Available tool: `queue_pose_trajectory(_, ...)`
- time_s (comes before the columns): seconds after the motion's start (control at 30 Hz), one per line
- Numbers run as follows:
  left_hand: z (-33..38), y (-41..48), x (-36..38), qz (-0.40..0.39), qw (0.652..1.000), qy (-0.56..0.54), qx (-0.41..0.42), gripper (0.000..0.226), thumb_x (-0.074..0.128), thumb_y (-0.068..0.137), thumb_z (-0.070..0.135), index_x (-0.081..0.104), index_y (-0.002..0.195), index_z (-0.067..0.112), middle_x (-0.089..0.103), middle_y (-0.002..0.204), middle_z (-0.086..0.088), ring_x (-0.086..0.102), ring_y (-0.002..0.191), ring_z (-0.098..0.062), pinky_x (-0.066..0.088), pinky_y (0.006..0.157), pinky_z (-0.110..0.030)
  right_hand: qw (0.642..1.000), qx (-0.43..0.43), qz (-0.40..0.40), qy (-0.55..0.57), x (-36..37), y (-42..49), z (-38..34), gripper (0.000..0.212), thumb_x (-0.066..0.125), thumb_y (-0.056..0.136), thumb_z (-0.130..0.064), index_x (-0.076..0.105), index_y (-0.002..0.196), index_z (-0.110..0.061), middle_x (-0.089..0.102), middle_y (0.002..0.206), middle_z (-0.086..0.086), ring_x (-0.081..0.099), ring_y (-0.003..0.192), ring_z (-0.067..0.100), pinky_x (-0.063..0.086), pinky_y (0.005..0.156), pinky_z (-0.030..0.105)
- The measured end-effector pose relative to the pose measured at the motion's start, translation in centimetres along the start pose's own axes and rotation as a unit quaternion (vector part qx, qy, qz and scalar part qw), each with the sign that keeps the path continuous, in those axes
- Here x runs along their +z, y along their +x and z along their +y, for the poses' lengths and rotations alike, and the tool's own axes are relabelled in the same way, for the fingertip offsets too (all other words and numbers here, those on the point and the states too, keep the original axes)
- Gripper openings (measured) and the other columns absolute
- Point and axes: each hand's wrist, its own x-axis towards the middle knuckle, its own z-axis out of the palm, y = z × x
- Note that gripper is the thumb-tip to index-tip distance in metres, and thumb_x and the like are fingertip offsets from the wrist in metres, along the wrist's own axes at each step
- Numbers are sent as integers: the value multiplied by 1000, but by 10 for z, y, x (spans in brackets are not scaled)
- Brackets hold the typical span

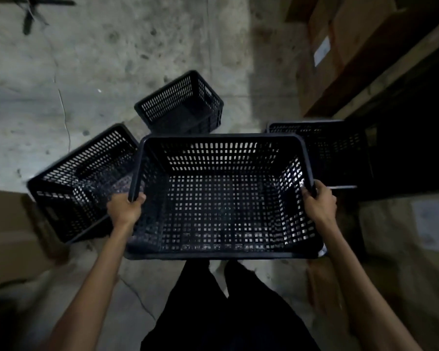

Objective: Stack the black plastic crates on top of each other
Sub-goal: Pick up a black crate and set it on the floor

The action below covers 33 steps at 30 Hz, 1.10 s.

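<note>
A: Fingers first. Left hand: fingers curled over the left rim of the held crate, clamped on it, thumb side toward the camera. Right hand: same, fingers wrapped around the right rim near its far corner, clamped tight.

B: Crate attitude?

A: Open side up, carried in front of the body between both bare forearms. The concrete floor shows through its mesh bottom, so it is off the ground. Near rim sits above the person's dark trousers.

B: Other crates?

A: Three, all black perforated plastic, on the floor. Left crate: tilted, just beside the held one and partly hidden behind its left wall; touching or not, cannot tell. Far crate: beyond the held crate's far rim, open side up, turned at an angle. Right crate: behind the held crate's right far corner, in shadow, detail hard to read.

B: Surroundings?

A: Cardboard boxes stacked at upper right, one with a white label. Another brown box at the left edge, blurred. Dark star-shaped object on the floor at top left, too blurred to identify.
</note>
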Motion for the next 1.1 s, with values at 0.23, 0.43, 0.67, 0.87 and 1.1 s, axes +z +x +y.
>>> queue_pose_trajectory(0.23, -64, -59, 48, -7, 999, 13, -45, 31, 69, 88, 24, 76, 92, -6, 73, 88, -25, 69, 87, -40, 42, 64, -32, 997, 20, -66, -32, 27, -21, 79, 22, 51, 97, -29, 58, 114, -16, 69, 109, 13, 62, 104, 39, 50, 89, 45)
queue_pose_trajectory(0.43, -121, -52, 107, -53, 994, 38, -92, 42, 63, 92, 13, 59, 64, -18, 59, 63, -36, 62, 66, -46, 31, 50, -34, 990, 63, -102, -67, 85, -20, 145, 18, 51, 95, -23, 50, 106, -8, 65, 97, 20, 62, 91, 41, 48, 77, 45)
queue_pose_trajectory(0.67, -183, -4, 188, -100, 988, 55, -104, 26, 62, 92, 11, 56, 68, 3, 57, 66, -13, 55, 65, -22, 41, 56, -34, 980, 105, -140, -90, 172, 5, 215, 20, 54, 92, -10, 56, 111, -7, 68, 95, 15, 65, 94, 40, 43, 74, 34)
queue_pose_trajectory(0.87, -242, 60, 286, -93, 982, 41, -157, 25, 63, 92, 15, 63, 75, -4, 53, 68, -9, 51, 70, -21, 35, 51, -30, 975, 94, -162, -121, 274, 67, 268, 24, 51, 96, -16, 59, 110, 4, 67, 104, 29, 63, 101, 46, 49, 86, 49)
queue_pose_trajectory(1.1, -280, 129, 374, -111, 981, 20, -159, 21, 60, 94, 25, 61, 86, 6, 57, 75, -11, 55, 78, -24, 40, 63, -34, 985, 83, -118, -100, 375, 143, 307, 24, 47, 100, -29, 54, 112, -11, 66, 106, 24, 60, 104, 47, 42, 80, 42)
